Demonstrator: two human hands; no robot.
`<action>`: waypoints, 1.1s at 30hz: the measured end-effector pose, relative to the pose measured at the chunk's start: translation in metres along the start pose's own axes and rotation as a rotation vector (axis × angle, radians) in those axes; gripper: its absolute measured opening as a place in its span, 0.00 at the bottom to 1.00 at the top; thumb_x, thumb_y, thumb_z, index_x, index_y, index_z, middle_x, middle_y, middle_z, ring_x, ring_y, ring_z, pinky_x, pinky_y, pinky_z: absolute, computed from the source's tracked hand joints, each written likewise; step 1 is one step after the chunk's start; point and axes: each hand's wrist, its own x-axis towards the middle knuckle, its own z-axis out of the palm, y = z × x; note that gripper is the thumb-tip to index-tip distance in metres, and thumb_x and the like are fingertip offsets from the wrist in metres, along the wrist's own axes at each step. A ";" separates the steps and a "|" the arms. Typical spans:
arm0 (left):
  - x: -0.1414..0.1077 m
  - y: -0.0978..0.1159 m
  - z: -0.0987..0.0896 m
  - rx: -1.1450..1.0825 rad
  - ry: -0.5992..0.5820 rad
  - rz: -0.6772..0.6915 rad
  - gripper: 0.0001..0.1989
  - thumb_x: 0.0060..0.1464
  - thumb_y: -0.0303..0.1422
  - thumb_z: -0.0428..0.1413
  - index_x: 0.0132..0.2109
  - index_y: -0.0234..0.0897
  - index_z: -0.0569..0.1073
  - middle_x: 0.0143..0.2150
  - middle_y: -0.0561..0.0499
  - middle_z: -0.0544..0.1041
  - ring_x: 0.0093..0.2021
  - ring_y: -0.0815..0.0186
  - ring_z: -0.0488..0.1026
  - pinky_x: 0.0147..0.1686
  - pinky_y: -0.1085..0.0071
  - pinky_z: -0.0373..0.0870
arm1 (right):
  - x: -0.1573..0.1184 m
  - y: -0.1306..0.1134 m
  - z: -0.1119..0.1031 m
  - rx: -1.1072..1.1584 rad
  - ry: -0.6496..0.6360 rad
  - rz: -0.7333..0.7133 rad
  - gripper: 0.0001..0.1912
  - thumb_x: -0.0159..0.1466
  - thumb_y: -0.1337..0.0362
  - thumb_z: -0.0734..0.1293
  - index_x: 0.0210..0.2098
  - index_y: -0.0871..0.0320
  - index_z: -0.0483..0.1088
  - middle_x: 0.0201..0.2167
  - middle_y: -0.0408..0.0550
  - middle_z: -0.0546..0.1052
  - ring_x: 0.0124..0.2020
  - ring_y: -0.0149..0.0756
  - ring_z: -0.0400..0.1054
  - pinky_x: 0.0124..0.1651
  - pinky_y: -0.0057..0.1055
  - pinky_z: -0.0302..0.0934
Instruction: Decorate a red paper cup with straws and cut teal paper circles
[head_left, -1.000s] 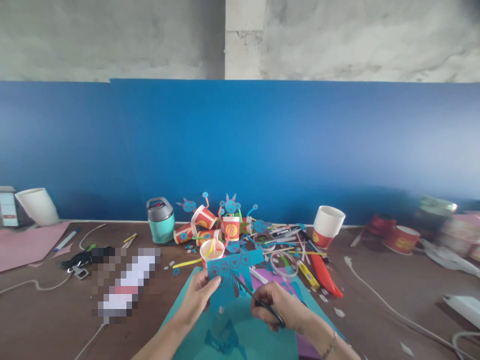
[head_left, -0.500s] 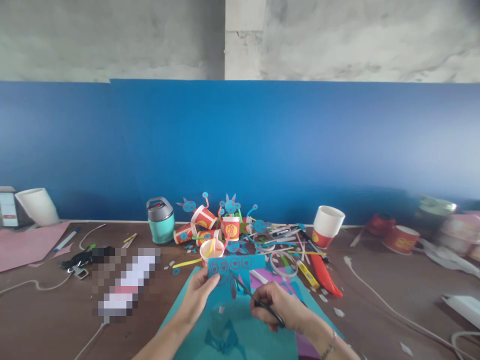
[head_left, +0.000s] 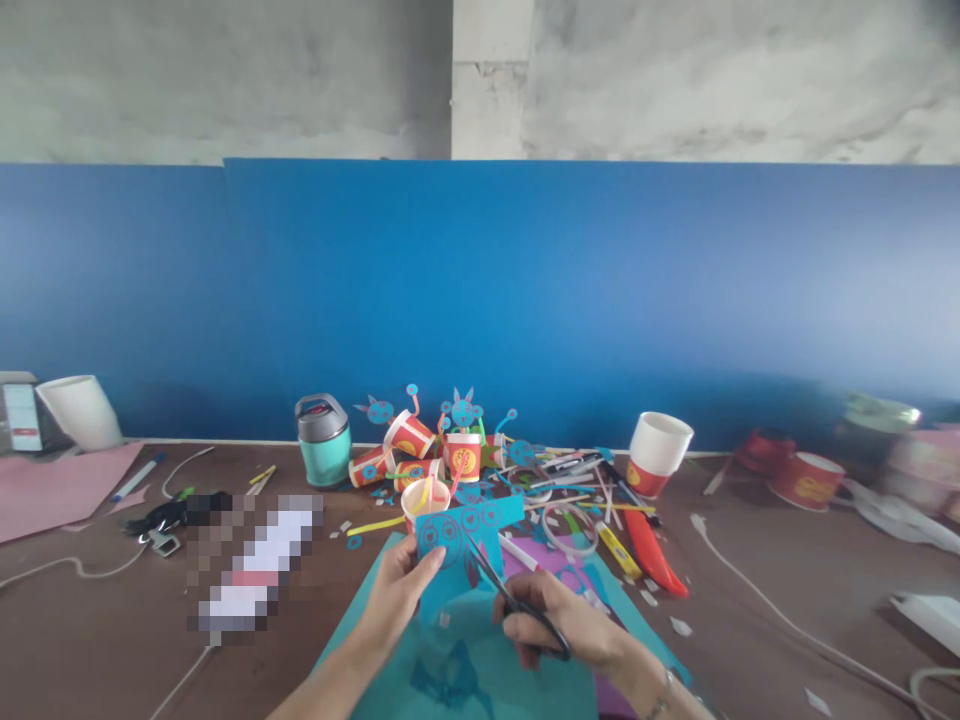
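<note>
My left hand [head_left: 405, 580] pinches the left edge of a piece of blue paper [head_left: 484, 516] drawn with red circles and hearts. My right hand [head_left: 551, 615] is closed around the handles of black scissors [head_left: 517, 605]. Their blades reach up and left to the paper, among the drawn circles. Below both hands lies a large teal sheet [head_left: 420, 650], with a dark blue cut scrap [head_left: 450, 678] on it. Just behind the held paper stands a paper cup [head_left: 425, 494] with straws in it.
Red and white cups [head_left: 463, 457] with blue paper figures crowd the back middle, beside a teal flask [head_left: 324, 445]. Tape rolls, pens, a yellow cutter [head_left: 619, 550] and a red object [head_left: 654, 552] lie to the right. Stacked cups [head_left: 658, 455] stand behind them. Pink paper [head_left: 64, 490] is far left.
The blue paper has tilted, its right end now higher. My right hand and the scissors have shifted slightly left and down, still at the paper.
</note>
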 end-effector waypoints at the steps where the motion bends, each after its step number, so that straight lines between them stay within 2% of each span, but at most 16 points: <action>1: 0.000 0.000 0.000 -0.022 -0.003 0.002 0.20 0.47 0.47 0.64 0.38 0.34 0.80 0.30 0.48 0.81 0.31 0.58 0.76 0.36 0.64 0.73 | -0.001 0.000 0.000 0.015 -0.018 -0.001 0.15 0.54 0.55 0.70 0.34 0.61 0.69 0.18 0.39 0.72 0.17 0.24 0.63 0.21 0.22 0.48; 5: 0.001 -0.002 -0.002 -0.038 0.022 -0.002 0.21 0.48 0.48 0.64 0.41 0.35 0.79 0.30 0.49 0.80 0.26 0.64 0.72 0.30 0.69 0.70 | -0.003 -0.002 0.003 0.023 -0.060 0.024 0.14 0.54 0.56 0.70 0.33 0.60 0.69 0.18 0.38 0.72 0.17 0.23 0.62 0.22 0.22 0.48; 9: 0.000 -0.003 -0.003 0.072 0.083 -0.042 0.23 0.45 0.51 0.64 0.36 0.34 0.77 0.18 0.58 0.68 0.16 0.76 0.54 0.17 0.78 0.54 | -0.002 -0.004 0.007 0.023 -0.064 0.028 0.17 0.54 0.54 0.71 0.33 0.61 0.69 0.17 0.38 0.71 0.17 0.24 0.62 0.22 0.22 0.49; 12: -0.001 -0.002 -0.001 0.132 0.112 -0.071 0.26 0.43 0.54 0.63 0.34 0.34 0.75 0.16 0.61 0.60 0.16 0.77 0.49 0.15 0.78 0.46 | -0.001 -0.004 0.010 0.025 -0.061 0.030 0.19 0.53 0.52 0.72 0.32 0.62 0.68 0.16 0.38 0.70 0.17 0.25 0.62 0.21 0.22 0.51; 19: -0.002 -0.001 0.001 0.155 0.100 -0.080 0.28 0.41 0.57 0.62 0.32 0.34 0.73 0.17 0.62 0.57 0.15 0.76 0.50 0.14 0.78 0.48 | 0.001 -0.001 0.011 0.034 -0.055 0.033 0.22 0.51 0.48 0.73 0.32 0.61 0.69 0.16 0.38 0.69 0.17 0.27 0.63 0.20 0.23 0.52; 33: -0.001 -0.003 0.000 0.203 0.093 -0.090 0.29 0.41 0.58 0.61 0.33 0.34 0.74 0.17 0.61 0.58 0.16 0.76 0.51 0.13 0.78 0.50 | 0.001 -0.003 0.011 -0.021 -0.026 0.039 0.19 0.52 0.51 0.72 0.31 0.61 0.69 0.16 0.38 0.69 0.17 0.26 0.63 0.21 0.23 0.53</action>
